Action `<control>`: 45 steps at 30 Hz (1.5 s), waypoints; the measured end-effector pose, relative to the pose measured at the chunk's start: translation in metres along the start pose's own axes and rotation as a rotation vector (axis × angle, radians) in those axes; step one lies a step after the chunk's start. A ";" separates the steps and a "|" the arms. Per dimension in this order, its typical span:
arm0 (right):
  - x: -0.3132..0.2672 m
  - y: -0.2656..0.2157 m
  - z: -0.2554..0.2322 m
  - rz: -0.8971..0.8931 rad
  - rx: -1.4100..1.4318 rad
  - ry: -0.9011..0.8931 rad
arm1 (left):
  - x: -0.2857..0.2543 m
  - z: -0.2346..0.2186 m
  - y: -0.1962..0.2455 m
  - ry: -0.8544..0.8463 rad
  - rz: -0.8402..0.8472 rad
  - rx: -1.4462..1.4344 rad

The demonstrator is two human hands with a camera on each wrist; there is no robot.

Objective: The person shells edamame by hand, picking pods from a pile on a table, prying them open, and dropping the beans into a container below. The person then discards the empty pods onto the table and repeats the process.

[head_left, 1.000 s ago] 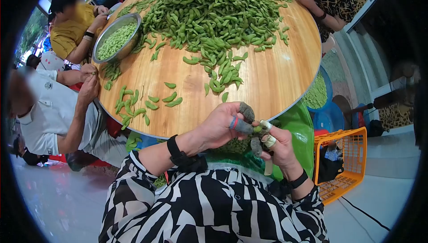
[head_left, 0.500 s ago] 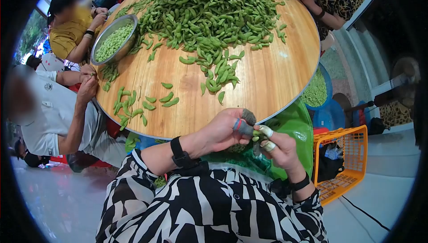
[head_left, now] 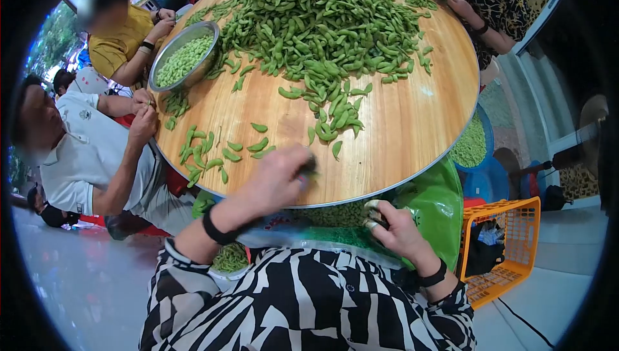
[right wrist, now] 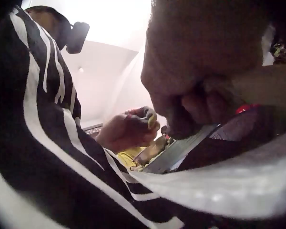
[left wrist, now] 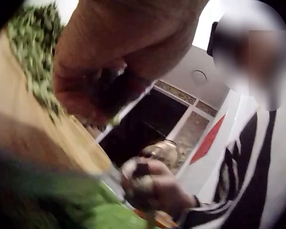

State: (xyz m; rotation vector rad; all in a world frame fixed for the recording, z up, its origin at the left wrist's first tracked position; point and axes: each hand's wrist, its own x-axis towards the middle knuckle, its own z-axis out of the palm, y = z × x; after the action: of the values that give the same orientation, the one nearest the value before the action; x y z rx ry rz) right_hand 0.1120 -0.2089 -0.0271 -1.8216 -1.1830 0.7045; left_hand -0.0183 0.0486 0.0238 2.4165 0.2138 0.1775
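Barely visible, 1 pod [right wrist: 152, 120], in blurred left hand [head_left: 276, 180]

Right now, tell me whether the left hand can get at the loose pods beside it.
Likely yes: the left hand is over the table near the loose pods, nothing visibly between them.

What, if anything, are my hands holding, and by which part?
Your left hand seems to pinch a green pod; which part cannot be told. Whether your right hand holds anything is unclear.
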 end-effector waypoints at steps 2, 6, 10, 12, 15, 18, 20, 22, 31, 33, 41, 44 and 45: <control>-0.001 0.001 0.002 0.052 0.030 -0.008 | 0.007 -0.014 -0.019 0.110 0.073 0.149; 0.013 -0.012 -0.002 0.098 0.315 -0.011 | 0.035 -0.007 -0.022 0.195 0.099 0.190; 0.018 -0.025 -0.004 0.182 0.521 -0.023 | 0.066 0.020 -0.029 0.164 0.175 0.289; 0.019 -0.026 -0.002 0.195 0.567 -0.007 | 0.067 0.026 -0.027 0.182 0.136 0.284; 0.020 -0.022 0.002 0.212 0.678 0.099 | 0.067 0.023 -0.026 0.191 0.200 0.266; 0.028 -0.027 0.001 0.197 0.774 0.107 | 0.063 0.018 -0.023 0.178 0.054 0.140; 0.034 -0.034 0.000 0.227 0.824 0.113 | 0.057 0.019 -0.015 0.116 -0.095 -0.543; 0.040 -0.040 -0.001 0.222 0.909 0.107 | 0.048 0.020 -0.001 0.029 -0.187 -0.737; 0.043 -0.040 0.013 0.106 0.983 0.105 | 0.033 0.036 0.017 -0.023 -0.248 -1.074; 0.041 -0.039 0.013 0.096 1.006 0.094 | 0.032 0.041 0.013 -0.009 -0.228 -1.050; 0.039 -0.040 0.019 0.124 0.923 0.182 | 0.026 0.049 0.020 0.044 -0.125 -0.958; 0.038 -0.037 0.021 0.107 0.886 0.218 | 0.025 0.052 0.022 0.052 -0.123 -0.910; 0.038 -0.036 0.021 0.094 0.868 0.223 | 0.025 0.053 0.023 0.062 -0.128 -0.901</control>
State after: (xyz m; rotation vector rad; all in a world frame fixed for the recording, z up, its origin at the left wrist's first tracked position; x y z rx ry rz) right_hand 0.0943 -0.1592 -0.0068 -1.1739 -0.5057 0.8648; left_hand 0.0182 0.0032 0.0007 1.4997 0.2482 0.2291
